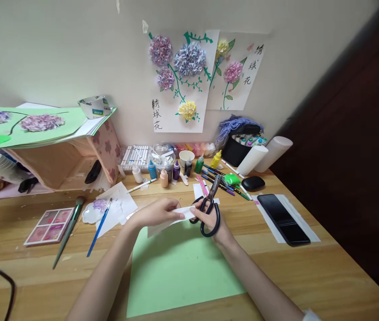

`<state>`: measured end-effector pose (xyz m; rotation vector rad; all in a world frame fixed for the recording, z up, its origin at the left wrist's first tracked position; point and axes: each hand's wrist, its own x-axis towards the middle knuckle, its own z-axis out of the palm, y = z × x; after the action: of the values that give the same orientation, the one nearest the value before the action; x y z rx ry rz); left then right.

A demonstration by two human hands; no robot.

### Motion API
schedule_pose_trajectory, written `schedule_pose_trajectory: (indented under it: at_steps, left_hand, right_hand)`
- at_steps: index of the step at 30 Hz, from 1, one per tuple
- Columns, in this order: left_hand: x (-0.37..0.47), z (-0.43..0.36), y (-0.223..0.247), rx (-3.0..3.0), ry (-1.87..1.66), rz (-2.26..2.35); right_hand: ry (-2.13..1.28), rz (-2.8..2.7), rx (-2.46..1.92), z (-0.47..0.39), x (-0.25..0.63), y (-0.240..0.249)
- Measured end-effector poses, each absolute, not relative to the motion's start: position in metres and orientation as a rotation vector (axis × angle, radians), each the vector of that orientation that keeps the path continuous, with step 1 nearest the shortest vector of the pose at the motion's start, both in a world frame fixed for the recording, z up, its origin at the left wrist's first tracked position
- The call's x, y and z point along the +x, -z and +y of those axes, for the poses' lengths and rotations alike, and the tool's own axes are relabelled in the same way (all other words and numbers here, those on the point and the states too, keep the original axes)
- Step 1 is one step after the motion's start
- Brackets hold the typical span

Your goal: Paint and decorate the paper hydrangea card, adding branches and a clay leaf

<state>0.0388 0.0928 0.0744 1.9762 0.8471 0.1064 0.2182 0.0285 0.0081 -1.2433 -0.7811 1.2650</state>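
Observation:
A folded strip of white paper stretches between my two hands, over the far edge of a green sheet. My left hand pinches the paper between thumb and fingers, and a lower part of it hangs below that hand. Black-handled scissors rest in my right hand, blades pointing up and away, while its thumb and fingertips press on the paper's right end. Fingers partly hide the handle loops.
Paint bottles and pencils lie beyond my hands. At left are a paintbrush, a palette and a large brush. A phone lies at right. Flower pictures hang on the wall.

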Motion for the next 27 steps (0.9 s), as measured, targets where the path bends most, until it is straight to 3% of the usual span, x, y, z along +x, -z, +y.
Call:
schedule_pose_trajectory:
  at_steps: [5,12,27]
  left_hand:
    - [0.028,0.106,-0.067,2.015,-0.237,0.975]
    - [0.01,0.117,-0.079,1.994,-0.459,1.178]
    - [0.024,0.111,-0.066,2.012,-0.408,1.062]
  right_hand:
    - [-1.238,-0.74,-1.223,0.034,0.209,-0.003]
    - [-1.852,-0.894,-1.105,0.009,0.199,0.004]
    - [-1.644,-1.237,-1.26,-0.011,0.192,0.007]
